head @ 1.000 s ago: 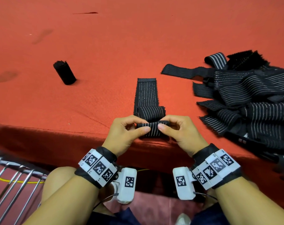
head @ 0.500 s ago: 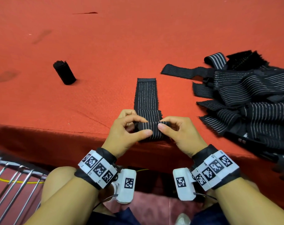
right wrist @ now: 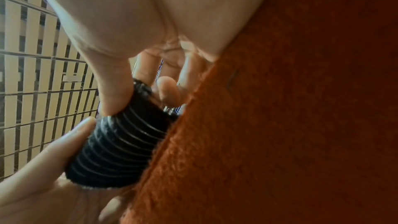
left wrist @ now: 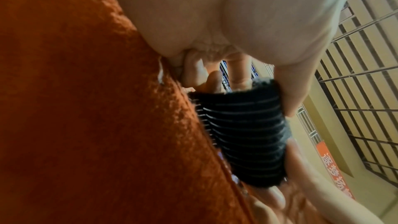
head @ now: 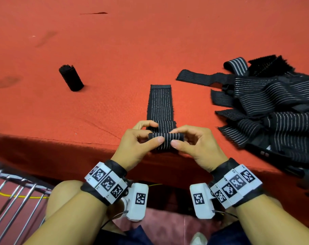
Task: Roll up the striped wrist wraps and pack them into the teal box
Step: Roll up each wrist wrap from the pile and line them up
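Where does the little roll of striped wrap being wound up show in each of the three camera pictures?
Head: the roll sits low centre at the table edge, pinched between left hand and right hand.
Left wrist: the roll is centre right, below the palm.
Right wrist: the roll is lower left of centre.
Shared landmark: the red table cloth, beside the roll in every view.

Open red desk (head: 150, 41) is seen across the upper frame. Centre left is blocked by a rolled wrap (head: 71, 77); the right edge is crowded by a wrap pile (head: 267, 106). A clear lane is left between them.
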`<state>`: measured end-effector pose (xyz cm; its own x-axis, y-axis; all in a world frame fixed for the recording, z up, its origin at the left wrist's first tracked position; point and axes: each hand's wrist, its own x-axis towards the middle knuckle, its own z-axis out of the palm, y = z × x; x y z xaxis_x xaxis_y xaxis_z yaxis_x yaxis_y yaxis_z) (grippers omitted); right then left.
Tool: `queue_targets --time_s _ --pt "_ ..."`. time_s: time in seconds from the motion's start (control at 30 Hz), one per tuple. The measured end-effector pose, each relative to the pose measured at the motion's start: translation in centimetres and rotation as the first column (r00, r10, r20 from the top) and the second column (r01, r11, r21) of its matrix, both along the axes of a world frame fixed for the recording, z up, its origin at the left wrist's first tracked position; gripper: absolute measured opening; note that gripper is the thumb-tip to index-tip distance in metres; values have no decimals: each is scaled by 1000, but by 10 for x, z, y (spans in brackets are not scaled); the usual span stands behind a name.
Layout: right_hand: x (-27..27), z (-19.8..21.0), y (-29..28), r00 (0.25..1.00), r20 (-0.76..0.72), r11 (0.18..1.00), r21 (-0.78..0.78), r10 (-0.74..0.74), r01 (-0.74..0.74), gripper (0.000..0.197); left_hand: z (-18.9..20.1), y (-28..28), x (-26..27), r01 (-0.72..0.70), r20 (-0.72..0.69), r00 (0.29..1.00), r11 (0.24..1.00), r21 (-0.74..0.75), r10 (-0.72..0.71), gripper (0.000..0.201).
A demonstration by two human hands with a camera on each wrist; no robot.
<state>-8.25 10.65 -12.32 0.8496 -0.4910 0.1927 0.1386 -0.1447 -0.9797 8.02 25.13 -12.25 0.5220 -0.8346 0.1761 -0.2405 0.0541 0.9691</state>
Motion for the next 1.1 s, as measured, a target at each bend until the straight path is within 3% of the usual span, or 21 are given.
queue_targets --time_s 0.07,0.17,0.23,0.33,0.47,0.57,0.73,0.97,1.1 --pt "1 -1 0 999 -15 999 -14 -45 44 14 1 0 0 16 -3 1000 1000 -1 -16 29" --pt "3 0 1 998 -38 998 -26 -53 52 4 4 2 0 104 -31 994 994 -30 -105 48" --pt "4 1 1 998 -51 999 2 -44 44 3 5 3 -2 140 -45 989 989 -42 -142 41" --pt "3 1 2 998 -55 999 -21 -36 35 21 4 1 -3 92 -39 995 995 -31 -93 23" --pt "-2 4 1 999 -31 999 -50 -17 15 45 4 -2 -3 28 -27 999 1000 -13 -28 13" --pt "0 2 1 999 -28 995 -92 -43 40 29 4 -2 -3 28 -49 998 1000 -8 -28 13" --pt "3 -3 -3 992 -71 984 -152 -102 90 5 7 -1 -3 64 -26 998 998 14 -63 31" --pt "7 -2 -4 979 -140 954 -280 -149 106 18 4 -3 -1 12 168 985 990 143 -36 33" --pt "9 2 -3 960 -253 963 -263 -123 54 7 5 -5 0 35 173 982 978 208 -72 35"
